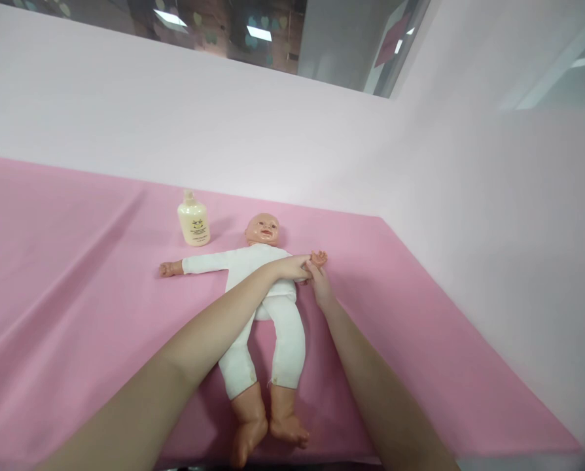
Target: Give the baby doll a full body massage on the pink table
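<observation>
A baby doll (285, 327) with a white cloth body and plastic head, hands and feet lies on its back, feet toward me. Reaching across its chest, my left hand (294, 267) is closed around the doll's arm on the right side. My right hand (319, 281) grips that same arm near the wrist, thumb and fingers pressed on it. The two hands touch each other there, and the doll's small plastic hand (319, 258) sticks out beyond them. Its other arm (205, 262) stretches out to the left on the cloth.
A pale yellow pump bottle (194, 222) stands upright left of the doll's head. Pink cloth (101, 294) covers the table, with long creases at the left. White walls (175, 124) border the back and right side, and a window (253, 33) is set above.
</observation>
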A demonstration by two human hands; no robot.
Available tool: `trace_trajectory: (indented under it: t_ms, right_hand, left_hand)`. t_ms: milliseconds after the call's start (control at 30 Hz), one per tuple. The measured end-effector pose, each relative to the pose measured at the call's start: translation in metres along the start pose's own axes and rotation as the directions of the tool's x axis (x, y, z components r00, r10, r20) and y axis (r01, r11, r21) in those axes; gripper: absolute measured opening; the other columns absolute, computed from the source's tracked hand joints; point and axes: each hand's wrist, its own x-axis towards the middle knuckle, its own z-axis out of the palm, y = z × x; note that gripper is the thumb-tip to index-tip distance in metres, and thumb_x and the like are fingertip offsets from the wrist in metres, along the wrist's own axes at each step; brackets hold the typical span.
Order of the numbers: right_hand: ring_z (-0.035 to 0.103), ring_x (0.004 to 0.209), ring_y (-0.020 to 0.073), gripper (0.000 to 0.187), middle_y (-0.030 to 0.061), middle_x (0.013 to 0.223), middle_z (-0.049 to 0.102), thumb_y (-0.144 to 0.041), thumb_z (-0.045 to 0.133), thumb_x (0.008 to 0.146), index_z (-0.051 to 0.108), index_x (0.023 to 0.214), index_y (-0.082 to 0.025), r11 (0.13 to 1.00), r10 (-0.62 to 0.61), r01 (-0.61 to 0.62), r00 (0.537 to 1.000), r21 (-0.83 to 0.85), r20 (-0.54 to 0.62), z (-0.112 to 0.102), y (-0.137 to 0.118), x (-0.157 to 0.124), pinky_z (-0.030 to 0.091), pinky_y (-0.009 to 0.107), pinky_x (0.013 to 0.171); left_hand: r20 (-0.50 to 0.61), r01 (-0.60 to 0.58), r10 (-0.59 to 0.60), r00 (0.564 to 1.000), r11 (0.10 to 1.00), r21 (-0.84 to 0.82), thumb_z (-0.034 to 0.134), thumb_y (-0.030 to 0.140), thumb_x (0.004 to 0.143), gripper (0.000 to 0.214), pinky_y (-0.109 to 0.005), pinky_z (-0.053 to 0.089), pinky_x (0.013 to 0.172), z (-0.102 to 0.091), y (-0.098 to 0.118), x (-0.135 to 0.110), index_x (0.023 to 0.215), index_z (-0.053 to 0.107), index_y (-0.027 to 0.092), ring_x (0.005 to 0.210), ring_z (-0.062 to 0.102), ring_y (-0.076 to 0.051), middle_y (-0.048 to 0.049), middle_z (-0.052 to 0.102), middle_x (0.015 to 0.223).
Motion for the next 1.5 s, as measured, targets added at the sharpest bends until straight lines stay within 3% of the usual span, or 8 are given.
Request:
trace_trajectory:
  t_ms: [133,300,533,767,1033,1200,1367,1500]
  right_hand:
    - [0.064,0.076,0.0210,0.091,0.0060,0.100,0.077,-0.071,0.083,0.079,0.066,0.155,-0.024,0.999,0.038,-0.038,0.999,0.002,0.009,0.0003,0.0014,0.0022,0.050,0.033,0.061]
    - [0.070,0.087,0.0243,0.105,0.0112,0.127,0.077,-0.078,0.076,0.081,0.052,0.169,-0.025,1.000,0.022,-0.022,1.000,0.001,-0.008,0.0012,0.0039,0.0059,0.051,0.032,0.059]
    - [0.063,0.073,0.0215,0.107,0.0074,0.106,0.077,-0.088,0.069,0.082,0.054,0.168,-0.025,0.998,0.059,-0.059,0.998,-0.007,-0.005,0.0026,0.0021,0.0073,0.049,0.033,0.059]
    - [0.064,0.075,0.0208,0.111,0.0093,0.116,0.077,-0.088,0.070,0.080,0.052,0.169,-0.025,0.998,0.060,-0.060,0.998,0.012,-0.021,0.0061,-0.0024,0.0053,0.047,0.032,0.059]
    - [0.057,0.068,0.0185,0.104,0.0046,0.099,0.074,-0.087,0.071,0.079,0.060,0.161,-0.025,0.999,0.054,-0.054,0.998,0.002,-0.016,0.0069,-0.0047,0.0016,0.048,0.033,0.061]
    - [0.057,0.069,0.0185,0.107,0.0041,0.103,0.074,-0.086,0.071,0.079,0.053,0.166,-0.027,0.998,0.059,-0.059,0.998,0.003,-0.015,0.0066,-0.0046,0.0012,0.048,0.034,0.062]
    - [0.059,0.069,0.0210,0.099,0.0031,0.089,0.072,-0.086,0.069,0.083,0.060,0.160,-0.025,0.999,0.051,-0.051,0.999,-0.008,0.001,0.0055,-0.0032,0.0024,0.049,0.035,0.061]
    - [0.064,0.071,0.0219,0.097,0.0039,0.093,0.076,-0.084,0.068,0.087,0.059,0.163,-0.025,0.998,0.053,-0.053,0.999,-0.017,-0.008,0.0050,-0.0023,0.0029,0.051,0.035,0.060]
  left_hand:
    - [0.023,-0.007,0.007,1.000,1.000,0.021,0.065,0.007,0.075,0.024,-0.023,0.045,0.057,-0.0003,0.0017,-0.0005,0.096,0.061,0.018,0.060,0.061,-0.014,0.0059,0.063,0.066]
    - [-0.030,0.037,-0.036,0.999,0.999,0.029,0.066,0.009,0.081,0.021,-0.024,0.046,0.057,0.0006,0.0003,-0.0010,0.093,0.054,0.020,0.061,0.062,-0.013,0.0053,0.064,0.069]
    - [-0.020,0.029,-0.029,0.999,1.000,0.006,0.075,0.013,0.081,0.029,-0.025,0.049,0.061,0.0009,0.0004,-0.0018,0.095,0.051,0.021,0.064,0.062,-0.013,0.0063,0.064,0.073]
    - [-0.021,0.030,-0.029,0.999,0.999,0.030,0.076,0.014,0.084,0.027,-0.026,0.051,0.062,0.0005,0.0041,-0.0041,0.096,0.053,0.021,0.065,0.063,-0.014,0.0052,0.064,0.076]
    - [-0.021,0.027,-0.027,0.999,1.000,0.003,0.078,0.016,0.081,0.030,-0.025,0.050,0.061,0.0003,0.0008,-0.0025,0.096,0.052,0.021,0.064,0.063,-0.013,0.0060,0.064,0.075]
    - [-0.026,0.024,-0.024,0.999,1.000,-0.005,0.076,0.015,0.081,0.029,-0.024,0.050,0.059,0.0010,-0.0008,-0.0016,0.096,0.052,0.021,0.063,0.063,-0.013,0.0068,0.064,0.073]
    - [-0.026,0.032,-0.032,0.999,0.999,-0.007,0.074,0.012,0.081,0.028,-0.024,0.051,0.059,0.0002,0.0012,-0.0026,0.097,0.053,0.021,0.063,0.064,-0.013,0.0065,0.066,0.073]
    - [-0.033,0.036,-0.036,0.999,0.999,-0.005,0.073,0.012,0.080,0.027,-0.023,0.051,0.058,0.0005,0.0017,-0.0025,0.095,0.053,0.021,0.062,0.065,-0.013,0.0067,0.066,0.071]
